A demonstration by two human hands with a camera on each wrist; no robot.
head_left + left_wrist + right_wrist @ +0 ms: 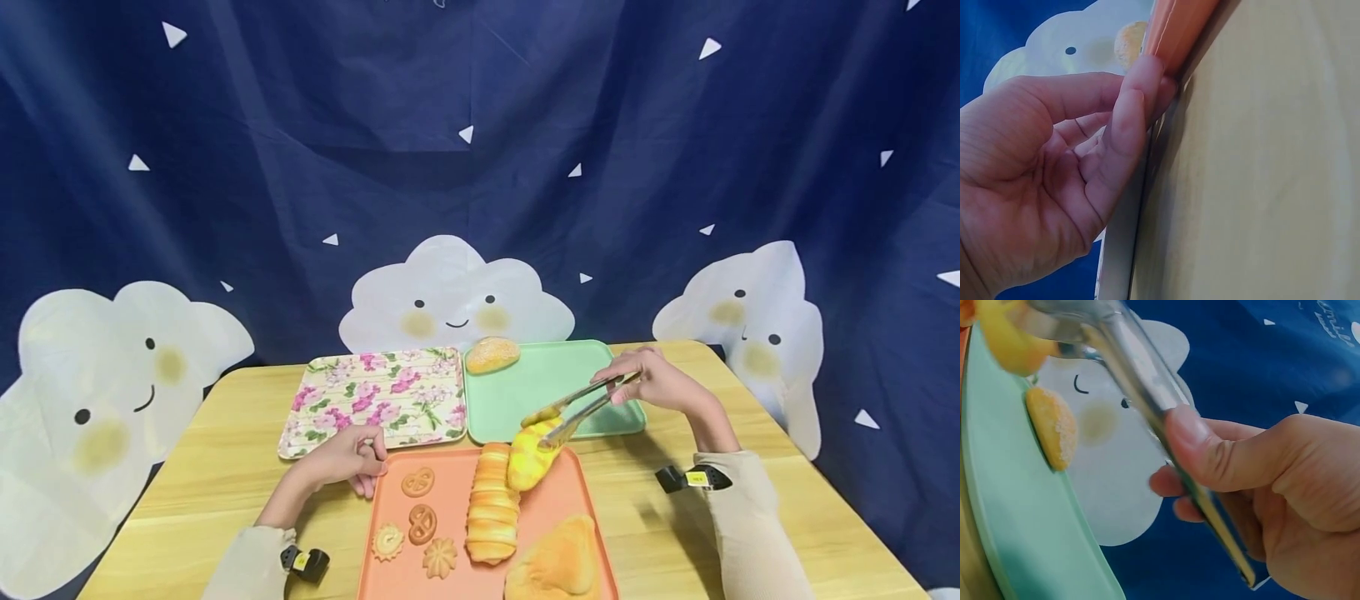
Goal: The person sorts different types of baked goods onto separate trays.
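My right hand (660,379) grips metal tongs (592,406), also plain in the right wrist view. The tongs' tips close around a yellow bread roll (528,463) above the orange tray (566,496), beside a long ridged loaf (492,508); whether the roll touches the loaf or tray is unclear. With thumb and fingers, my left hand (345,457) pinches the orange tray's far left corner. On that tray are pretzel-shaped and round cookies (422,523) and a large folded bread (558,562). A sugar-dusted bun (492,355) sits on the green tray (555,375).
A flower-patterned tray (375,392) lies left of the green tray, behind the orange one. All three stand on a light wooden table (202,467). A dark blue curtain (420,192) with white clouds hangs behind the table's far edge.
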